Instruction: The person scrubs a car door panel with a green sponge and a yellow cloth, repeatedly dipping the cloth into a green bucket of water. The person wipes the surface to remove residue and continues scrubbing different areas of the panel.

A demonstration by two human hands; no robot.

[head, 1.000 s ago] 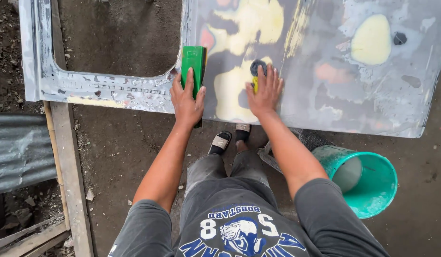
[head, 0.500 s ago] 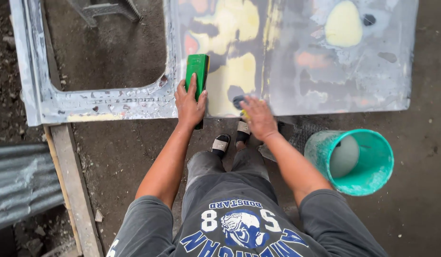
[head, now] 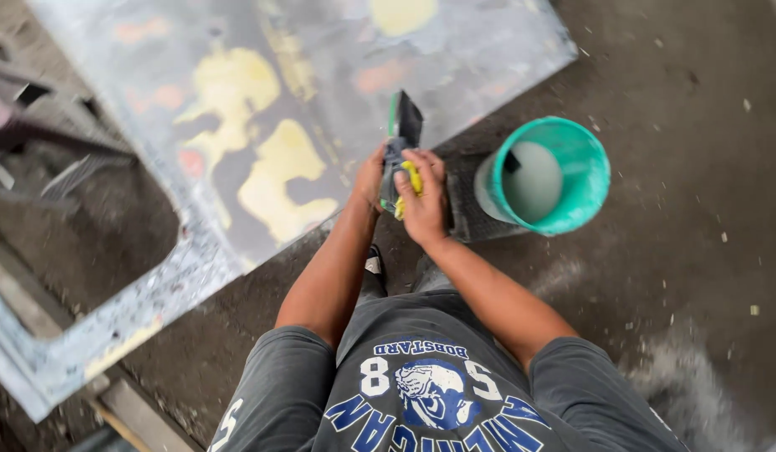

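- Left hand fingers wrap the lower end of a green rectangular sanding block, held upright in front of the body.
- Right hand fingers pinch a small yellow pad against the block.
- Behind: a grey metal car panel with yellow filler patches.
- Right: a turquoise plastic bucket on the dirt floor.

bucket beside right hand, panel left

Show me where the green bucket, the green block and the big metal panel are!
green bucket (head: 590,180), head view, on its right rim.
green block (head: 404,121), head view, on its dark upper face.
metal panel (head: 279,159), head view, on a yellow filler patch.
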